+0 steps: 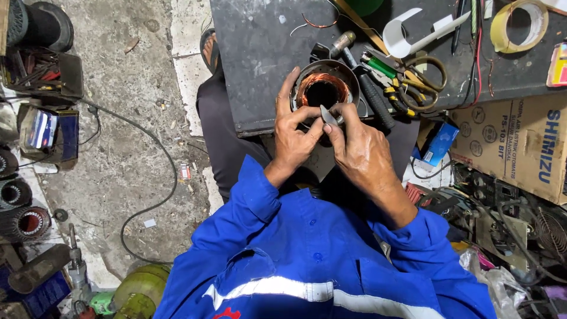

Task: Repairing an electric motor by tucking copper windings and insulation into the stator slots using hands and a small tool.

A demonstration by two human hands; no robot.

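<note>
A round metal motor stator point(323, 88) with copper windings sits at the near edge of a dark work table point(260, 59). My left hand point(295, 131) rests on the stator's left rim, fingers curled against it. My right hand point(359, 150) pinches a small grey insulating strip point(328, 116) at the stator's near rim, with the left thumb and forefinger touching the same strip. Blue sleeves cover both arms.
Scissors point(422, 77), pliers with green and yellow handles point(390, 82), a dark-handled tool point(372, 94) and a tape roll point(520, 23) lie on the table right of the stator. A cardboard box point(520, 147) stands at right. More stators point(23, 221) and a cable point(147, 177) lie on the concrete floor at left.
</note>
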